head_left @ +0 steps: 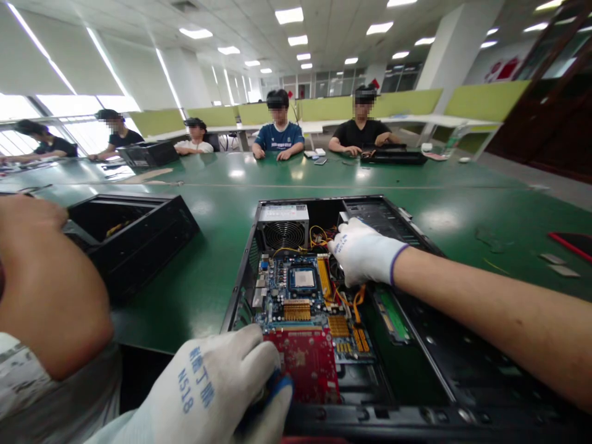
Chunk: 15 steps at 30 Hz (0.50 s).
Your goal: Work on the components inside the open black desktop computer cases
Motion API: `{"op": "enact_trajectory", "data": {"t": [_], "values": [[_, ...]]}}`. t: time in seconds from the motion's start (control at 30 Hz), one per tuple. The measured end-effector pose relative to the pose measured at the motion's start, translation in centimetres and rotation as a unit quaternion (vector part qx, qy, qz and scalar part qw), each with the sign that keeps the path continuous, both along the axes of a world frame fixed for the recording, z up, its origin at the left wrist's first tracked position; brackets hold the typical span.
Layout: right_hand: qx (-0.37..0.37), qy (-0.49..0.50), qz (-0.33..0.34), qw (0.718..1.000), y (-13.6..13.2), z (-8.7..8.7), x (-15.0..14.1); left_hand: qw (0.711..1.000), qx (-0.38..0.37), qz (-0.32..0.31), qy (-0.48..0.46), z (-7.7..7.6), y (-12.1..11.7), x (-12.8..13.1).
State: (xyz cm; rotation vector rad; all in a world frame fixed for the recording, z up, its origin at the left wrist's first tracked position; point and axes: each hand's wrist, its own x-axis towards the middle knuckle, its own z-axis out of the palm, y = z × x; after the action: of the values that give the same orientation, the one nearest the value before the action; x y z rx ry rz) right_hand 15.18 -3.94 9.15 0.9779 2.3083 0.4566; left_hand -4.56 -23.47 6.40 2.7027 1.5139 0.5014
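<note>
An uncovered black computer case (379,414) lies on the green table in front of me. In it sit a motherboard (277,290) with a bare processor (304,279), a red expansion card (308,364) and a silver power supply (284,228). My left hand (222,376), in a white glove, is closed at the case's near left corner, beside the red card; whatever its curled fingers hold is hidden. My gloved right hand (363,250) reaches over the case to the right of the yellow memory slots (324,279). Its fingers are closed among cables (358,302) and a dark, fan-like part, mostly covered by the glove.
Another open black case (139,246) stands at left, with a neighbour's bare arm (50,277) close by. Several people sit across the table (222,209), one behind a flat black case (393,155). A red-edged object (571,243) lies far right.
</note>
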Motion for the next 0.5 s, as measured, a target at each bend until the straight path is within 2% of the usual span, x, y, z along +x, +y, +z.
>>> {"op": "enact_trajectory", "data": {"t": [0.07, 0.17, 0.3, 0.4, 0.5], "values": [[-0.001, 0.011, 0.0, 1.0, 0.1, -0.1, 0.3, 1.0, -0.011, -0.001, -0.004, 0.4, 0.5, 0.3], [0.003, 0.023, 0.005, 1.0, 0.4, -0.5, 0.7, 0.997, -0.062, 0.032, 0.018, 1.4, 1.6, 1.3], [0.005, 0.068, 0.024, 0.997, 1.0, -1.2, 1.3, 0.991, -0.103, 0.057, 0.063, 2.4, 4.4, 2.5], [-0.003, 0.111, 0.035, 0.993, 1.5, -1.6, 2.0, 0.986, -0.109, 0.042, 0.12, 2.1, 7.8, 3.2], [-0.006, 0.153, 0.05, 0.987, 1.4, -1.4, 2.7, 0.971, -0.148, 0.051, 0.182, 1.0, 11.7, 4.0]]}}
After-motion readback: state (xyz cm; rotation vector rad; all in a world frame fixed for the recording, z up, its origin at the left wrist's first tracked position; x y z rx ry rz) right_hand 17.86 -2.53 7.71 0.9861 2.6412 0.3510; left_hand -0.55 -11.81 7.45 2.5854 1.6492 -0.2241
